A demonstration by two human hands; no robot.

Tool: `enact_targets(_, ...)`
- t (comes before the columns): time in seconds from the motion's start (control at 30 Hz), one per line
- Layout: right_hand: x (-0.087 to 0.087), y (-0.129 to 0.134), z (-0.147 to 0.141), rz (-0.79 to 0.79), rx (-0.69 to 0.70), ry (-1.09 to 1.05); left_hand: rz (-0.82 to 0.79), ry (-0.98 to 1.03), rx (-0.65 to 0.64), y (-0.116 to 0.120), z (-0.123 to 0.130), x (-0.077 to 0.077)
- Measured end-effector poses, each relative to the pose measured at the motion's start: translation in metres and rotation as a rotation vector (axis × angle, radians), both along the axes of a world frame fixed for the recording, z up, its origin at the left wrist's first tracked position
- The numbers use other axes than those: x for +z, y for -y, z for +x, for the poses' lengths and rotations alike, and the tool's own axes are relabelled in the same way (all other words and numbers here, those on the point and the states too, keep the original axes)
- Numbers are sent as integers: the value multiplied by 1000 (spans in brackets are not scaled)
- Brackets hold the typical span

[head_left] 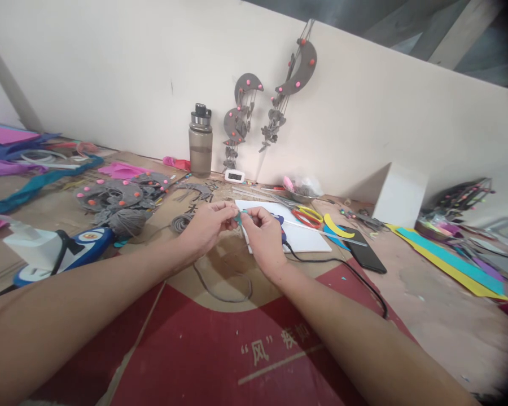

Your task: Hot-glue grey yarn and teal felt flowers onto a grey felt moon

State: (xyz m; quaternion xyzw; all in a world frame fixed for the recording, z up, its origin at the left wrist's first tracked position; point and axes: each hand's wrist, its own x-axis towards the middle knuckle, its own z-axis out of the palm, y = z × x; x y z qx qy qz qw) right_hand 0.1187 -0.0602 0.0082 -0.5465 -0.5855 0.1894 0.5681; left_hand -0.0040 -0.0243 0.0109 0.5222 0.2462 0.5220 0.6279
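My left hand (211, 225) and my right hand (265, 237) meet at the middle of the view, fingertips pinched together. Between them is a small teal piece (238, 217), mostly covered by the fingers, held by both hands. A loop of grey yarn (226, 298) hangs or lies below the hands on the cardboard. Just behind the right hand lie white sheets (309, 241) and a blue tool, partly hidden, with a black cord (342, 260).
Scissors (307, 217), a black phone (366, 254) and coloured strips (449, 262) lie right. A power strip (88, 242), grey yarn ball (125, 223) and grey felt shapes (110, 194) are left. A bottle (200, 146) and clock (234, 176) stand behind.
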Motion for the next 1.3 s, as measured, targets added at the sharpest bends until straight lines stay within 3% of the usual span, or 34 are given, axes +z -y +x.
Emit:
enact_targets(0.27,-7,-7,4,-11,13,-54,-121,-52,-77,-7,-2,-1)
enact_targets(0.77,-13,-12,8,-38,10,-118,-179,-154,-114,-7,-6,8)
enact_targets(0.9,-12,-12,8,-38,1,-102,-7,-246,-69,-6,-8,10)
enact_targets(1.1,-11,-8,6,-6,-8,-32,386,-584,174,-5,-13,14)
enact_targets(1.3,-11,-5,5,53,-29,74,749,-740,335,-5,-17,14)
